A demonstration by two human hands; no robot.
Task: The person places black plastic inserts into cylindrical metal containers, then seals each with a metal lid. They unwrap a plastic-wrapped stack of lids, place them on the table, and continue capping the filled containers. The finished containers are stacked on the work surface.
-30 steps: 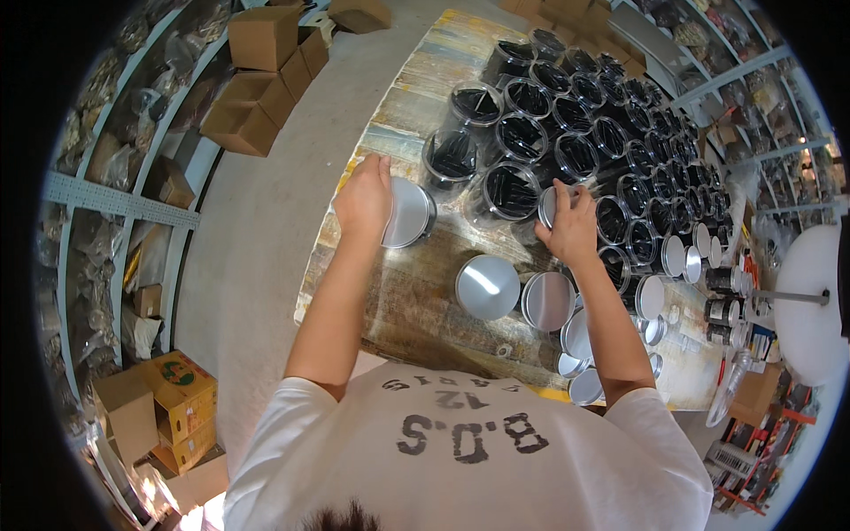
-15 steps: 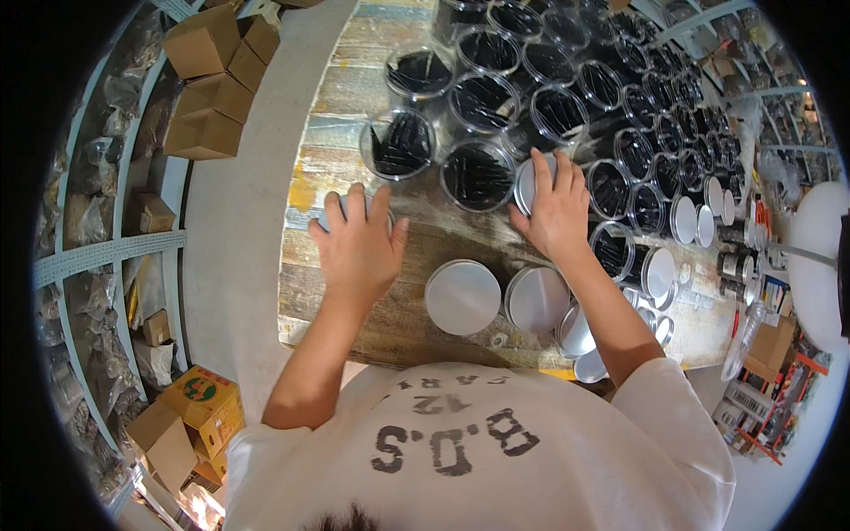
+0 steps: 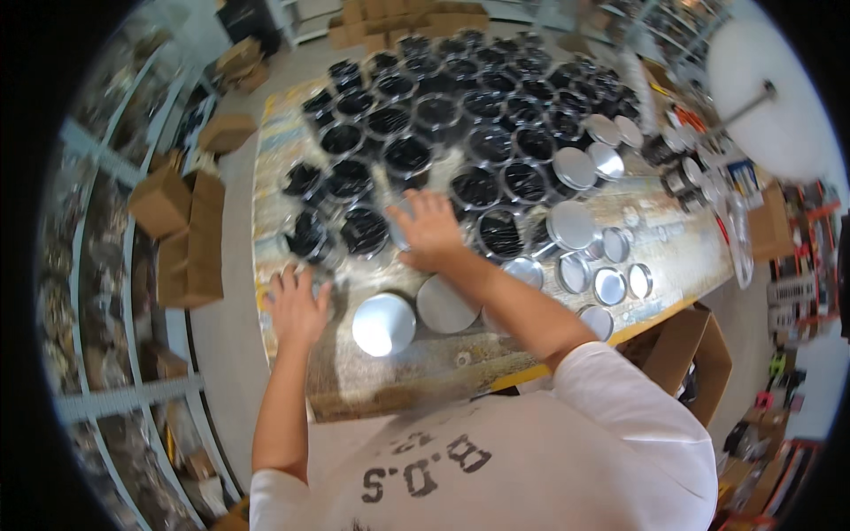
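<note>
My right hand lies over a round silver lid among the jars, its fingers spread. Much of that lid is hidden beneath the palm. Near the table's left edge my left hand is open, fingers apart; what lies under it cannot be made out. Just beyond it stands a clear jar holding black pieces, with another such jar to its right. Between my arms are two silver discs, a bright lid and a duller lid partly behind my right forearm.
Many open jars of black contents crowd the far part of the wooden table. Silver-lidded jars and loose lids lie to the right. A cardboard box stands by the right front edge; shelves line the left.
The view has shifted and turned, showing more of the far table. Both hands stay close to the jars, spread. The left hand's silver lid, visible earlier, can no longer be made out.
</note>
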